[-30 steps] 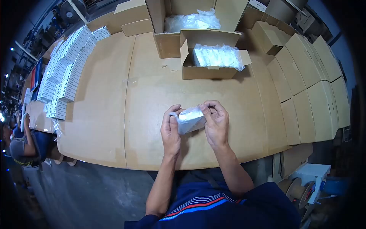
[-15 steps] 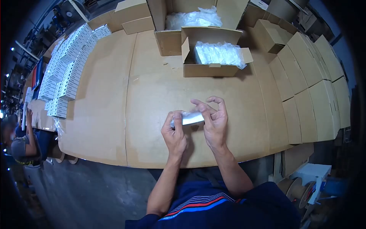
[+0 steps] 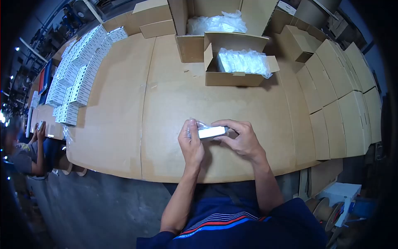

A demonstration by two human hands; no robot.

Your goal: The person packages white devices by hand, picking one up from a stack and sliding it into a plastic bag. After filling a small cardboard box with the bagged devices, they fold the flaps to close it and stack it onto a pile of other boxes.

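A small white box in a clear plastic bag [image 3: 210,132] is held just above the cardboard-covered table [image 3: 124,124], near its front edge. My left hand [image 3: 190,143] pinches the bag's left end. My right hand [image 3: 242,139] grips the box's right end from above. Both hands are closed on it.
An open carton [image 3: 238,68] with bagged white items stands at the back, with a bigger open carton [image 3: 207,25] behind it. Rows of small white boxes [image 3: 76,70] line the left side. Flat brown cartons [image 3: 336,91] lie stacked at right. A seated person [image 3: 25,153] is at far left.
The bagged box has turned from a loose bundle to lying flat between my hands. My right hand, fingers spread half a second ago, has closed on its right end.
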